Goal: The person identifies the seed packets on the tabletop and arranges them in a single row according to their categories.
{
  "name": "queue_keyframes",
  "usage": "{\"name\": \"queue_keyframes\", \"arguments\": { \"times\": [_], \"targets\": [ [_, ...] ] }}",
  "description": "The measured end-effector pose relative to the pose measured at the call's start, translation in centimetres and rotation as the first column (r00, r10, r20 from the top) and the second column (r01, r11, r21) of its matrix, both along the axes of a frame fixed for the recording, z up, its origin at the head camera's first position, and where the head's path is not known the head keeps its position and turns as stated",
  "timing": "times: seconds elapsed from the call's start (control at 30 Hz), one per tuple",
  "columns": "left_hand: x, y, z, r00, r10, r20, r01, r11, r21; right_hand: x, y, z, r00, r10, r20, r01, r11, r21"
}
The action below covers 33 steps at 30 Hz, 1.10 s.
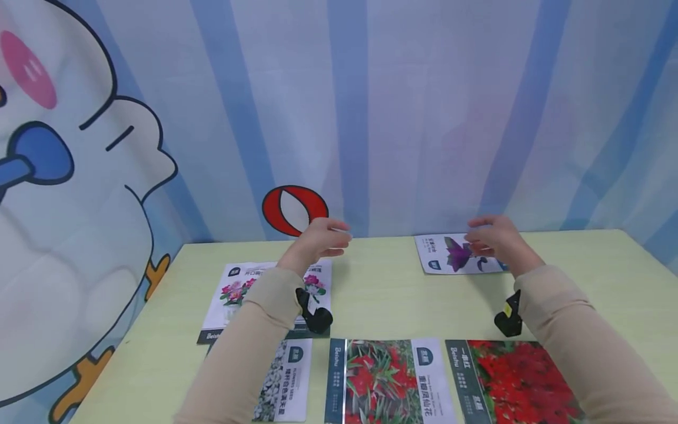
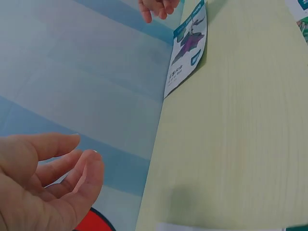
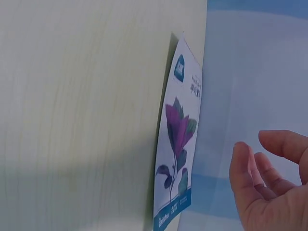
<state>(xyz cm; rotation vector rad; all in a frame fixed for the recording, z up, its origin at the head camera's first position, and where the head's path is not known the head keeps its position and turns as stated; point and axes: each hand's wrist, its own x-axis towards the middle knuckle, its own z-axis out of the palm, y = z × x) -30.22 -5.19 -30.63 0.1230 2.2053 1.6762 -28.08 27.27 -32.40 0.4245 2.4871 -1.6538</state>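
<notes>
Beige sleeves (image 1: pixel 588 341), hands (image 1: pixel 497 240) near packets (image 1: pixel 433 252)

We count 1 left hand (image 1: pixel 320 240) and 1 right hand (image 1: pixel 497 238), so 2 hands altogether, in 2 beige sleeves (image 1: pixel 238 359) with 2 black wrist pieces (image 1: pixel 318 321). On 1 table (image 1: pixel 381 300) we find 1 purple-flower packet (image 1: pixel 455 255), 1 white-flower packet (image 1: pixel 283 383), 2 red-flower packets (image 1: pixel 389 383) and at least 1 pink-flower packet (image 1: pixel 233 300) (a sleeve crosses there, so we cannot tell whether it is 1 or 2). That makes at least 5 packets. Behind, we see 1 striped backdrop (image 1: pixel 424 118) bearing 1 cartoon figure (image 1: pixel 69 253), 1 red oval (image 1: pixel 272 212) and 2 orange shapes (image 1: pixel 85 380).
</notes>
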Motion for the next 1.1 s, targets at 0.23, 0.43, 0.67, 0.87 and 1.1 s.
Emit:
{"name": "queue_keyframes", "arguments": {
  "times": [0.23, 0.43, 0.67, 0.87, 1.1],
  "targets": [
    [0.2, 1.2, -1.3, 0.999, 0.022, 0.031, -0.023, 0.998, 0.053, 0.1, 2.3, -0.4, 1.000, -0.013, 0.011, 0.014, 0.995, -0.100],
    [0.2, 3.9, -2.3, 0.997, 0.031, 0.075, -0.039, 0.993, 0.113, 1.0, 5.8, -1.1, 1.000, -0.016, 0.022, 0.019, 0.987, -0.159],
    [0.8, 6.2, -3.8, 0.993, -0.012, 0.116, -0.010, 0.983, 0.183, 1.1, 7.2, -2.2, 0.980, -0.180, 0.086, 0.198, 0.935, -0.293],
    [0.4, 8.5, -5.9, 0.989, 0.045, 0.142, -0.079, 0.966, 0.245, 1.4, 7.6, -2.9, 0.962, -0.268, 0.057, 0.274, 0.930, -0.247],
    [-2.2, 11.0, -11.2, 0.973, 0.104, 0.206, -0.170, 0.926, 0.337, 1.5, 7.5, -3.8, 0.974, -0.224, 0.038, 0.227, 0.949, -0.221]
  ]
}}
